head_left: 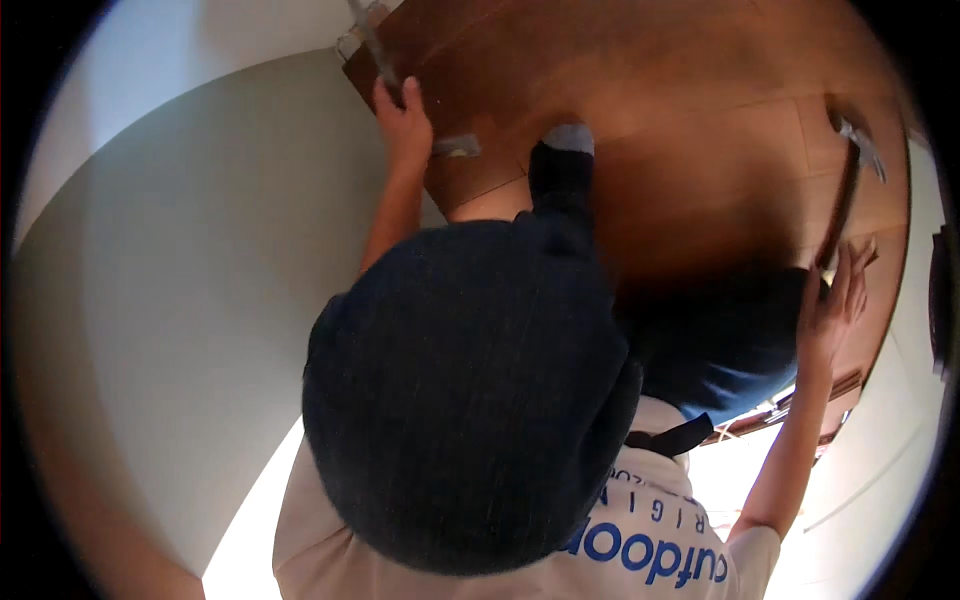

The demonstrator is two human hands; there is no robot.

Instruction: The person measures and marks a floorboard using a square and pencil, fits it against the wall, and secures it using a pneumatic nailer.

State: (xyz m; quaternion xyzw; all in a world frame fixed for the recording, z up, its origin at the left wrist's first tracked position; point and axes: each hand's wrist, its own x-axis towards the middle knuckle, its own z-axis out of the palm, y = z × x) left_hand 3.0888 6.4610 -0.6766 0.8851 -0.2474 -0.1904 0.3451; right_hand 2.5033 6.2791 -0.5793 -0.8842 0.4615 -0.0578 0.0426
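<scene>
At the upper left, my left hand (405, 128) is closed around a narrow, flat grey metal bar (372, 42). The bar runs from between my thumb and fingers toward the wall corner. Beside this hand is a short greyish flat piece (457, 146); I cannot tell whether it belongs to the bar. A claw hammer (846, 195) is at the right, its metal head pointing away from me. Its dark handle reaches back into my right hand (832, 305), between the thumb and loosely bent fingers. The lower part of the handle is partly hidden.
Brown wood floorboards (700, 165) spread ahead, meeting a pale wall (190, 260) at the left. My socked foot (563, 165) rests between my hands. A thin brown sliver (868, 252) lies by my right fingers, and brown strips (847, 385) are near my right forearm.
</scene>
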